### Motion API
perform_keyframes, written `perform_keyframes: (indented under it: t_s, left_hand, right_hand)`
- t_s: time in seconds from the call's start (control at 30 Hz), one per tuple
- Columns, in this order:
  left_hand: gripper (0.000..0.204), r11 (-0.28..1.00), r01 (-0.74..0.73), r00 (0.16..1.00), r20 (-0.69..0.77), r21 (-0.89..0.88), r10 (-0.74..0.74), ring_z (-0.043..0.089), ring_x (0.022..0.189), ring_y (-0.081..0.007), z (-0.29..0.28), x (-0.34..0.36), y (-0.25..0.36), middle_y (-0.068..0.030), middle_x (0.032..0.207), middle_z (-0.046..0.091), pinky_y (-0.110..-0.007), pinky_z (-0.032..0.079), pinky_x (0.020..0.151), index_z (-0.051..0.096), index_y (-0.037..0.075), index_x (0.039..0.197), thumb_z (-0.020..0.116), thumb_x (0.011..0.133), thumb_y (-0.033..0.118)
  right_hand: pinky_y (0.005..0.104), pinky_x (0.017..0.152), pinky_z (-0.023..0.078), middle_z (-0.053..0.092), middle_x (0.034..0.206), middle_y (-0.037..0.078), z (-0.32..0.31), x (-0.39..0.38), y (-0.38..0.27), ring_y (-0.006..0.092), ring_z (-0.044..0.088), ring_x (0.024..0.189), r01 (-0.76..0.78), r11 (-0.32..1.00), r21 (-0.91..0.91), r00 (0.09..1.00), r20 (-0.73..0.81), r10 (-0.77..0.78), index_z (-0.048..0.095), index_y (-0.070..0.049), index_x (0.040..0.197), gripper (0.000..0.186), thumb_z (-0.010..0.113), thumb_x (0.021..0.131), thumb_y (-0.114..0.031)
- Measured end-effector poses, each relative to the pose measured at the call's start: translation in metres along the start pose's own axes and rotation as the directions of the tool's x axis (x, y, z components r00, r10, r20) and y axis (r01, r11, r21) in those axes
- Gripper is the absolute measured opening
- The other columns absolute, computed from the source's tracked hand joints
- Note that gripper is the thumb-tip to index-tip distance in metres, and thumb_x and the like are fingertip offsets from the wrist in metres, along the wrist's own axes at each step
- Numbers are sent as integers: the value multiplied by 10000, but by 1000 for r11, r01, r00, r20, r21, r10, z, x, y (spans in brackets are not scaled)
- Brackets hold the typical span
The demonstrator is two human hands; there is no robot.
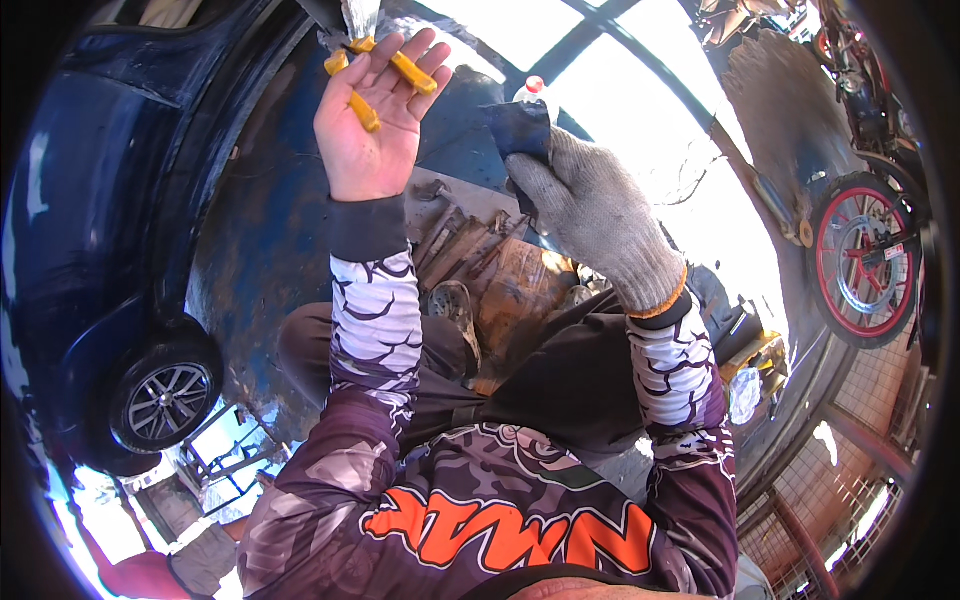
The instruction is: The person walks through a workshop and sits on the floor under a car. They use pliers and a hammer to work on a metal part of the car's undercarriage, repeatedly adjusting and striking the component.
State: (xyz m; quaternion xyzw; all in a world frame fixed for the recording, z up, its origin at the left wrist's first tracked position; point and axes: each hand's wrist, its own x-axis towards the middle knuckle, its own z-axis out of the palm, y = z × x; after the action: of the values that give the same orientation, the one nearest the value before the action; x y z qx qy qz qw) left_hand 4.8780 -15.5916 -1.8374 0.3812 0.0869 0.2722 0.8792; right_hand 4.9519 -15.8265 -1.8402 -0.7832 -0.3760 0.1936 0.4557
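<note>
My left hand (372,130) is bare and raised on the far side, palm facing up. Its fingers are slightly spread. Several short yellow stick-like pieces (412,73) lie across its fingers and along the thumb side. Just beyond the fingertips is a crumpled clear plastic bag (361,16). My right hand (600,200), in a grey knit work glove, is closed on a dark, flat, flexible piece (519,128). Behind that piece shows the red-tipped clear top of a bottle-like thing (534,88). Whether the glove also holds it, I cannot tell.
Between my bent legs lie dirty wooden pieces (470,245) and a brown stained board (522,300). A dark blue car (110,200) stands at the left. On the right are a motorcycle wheel (865,262) with a red rim and a metal mesh fence (870,390).
</note>
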Motion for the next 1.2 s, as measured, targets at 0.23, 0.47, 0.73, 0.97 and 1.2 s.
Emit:
perform_keyframes:
  t_s: [0.23, 0.47, 0.73, 0.97, 1.2]
  left_hand:
    - [391, 997, -73, 997, -21, 40, 74, 646, 1263, -387, 4, 7, -1, -303, 1377, 613, -520, 525, 1123, 657, -12, 1170, 486, 1114, 336]
    - [329, 978, -92, 990, 89, -187, 110, 622, 866, -217, 1, 18, -10, -131, 1029, 643, -371, 545, 787, 634, 79, 930, 540, 1112, 337]
    - [329, 956, 48, 995, 100, -288, -19, 508, 693, -143, -3, 10, 6, -67, 901, 552, -290, 417, 601, 604, 91, 841, 592, 1088, 308]
    - [396, 996, -19, 998, 61, -87, 25, 390, 1502, -520, 6, 2, -4, -411, 1560, 413, -586, 360, 1262, 595, -102, 1282, 485, 1099, 231]
    - [387, 999, -33, 999, -43, -27, 32, 517, 1429, -474, -4, -4, -1, -382, 1525, 485, -540, 479, 1176, 639, -74, 1263, 480, 1098, 238]
  right_hand:
    - [501, 711, 569, 715, 845, 247, 4, -4, -2, 434, 732, 830, 3, 1000, 6, 1000, -5, -3, 690, -38, 1148, 296, 658, 1015, -301]
    - [502, 686, 563, 707, 818, 239, 6, -2, 0, 435, 726, 795, -1, 1000, -13, 1000, -2, 1, 686, -40, 1118, 278, 649, 1020, -297]
    - [508, 688, 561, 704, 814, 244, 8, -1, 3, 435, 724, 800, -8, 1000, 23, 1000, 14, 8, 683, -33, 1109, 281, 642, 1021, -296]
    - [512, 688, 560, 704, 820, 237, 3, -1, 2, 432, 725, 808, 17, 1000, 6, 1000, 17, -17, 679, -37, 1105, 297, 640, 1023, -319]
    - [511, 688, 556, 700, 822, 242, -3, -1, 0, 441, 718, 812, 4, 1000, 28, 1000, 26, -4, 684, -38, 1111, 296, 650, 1016, -317]
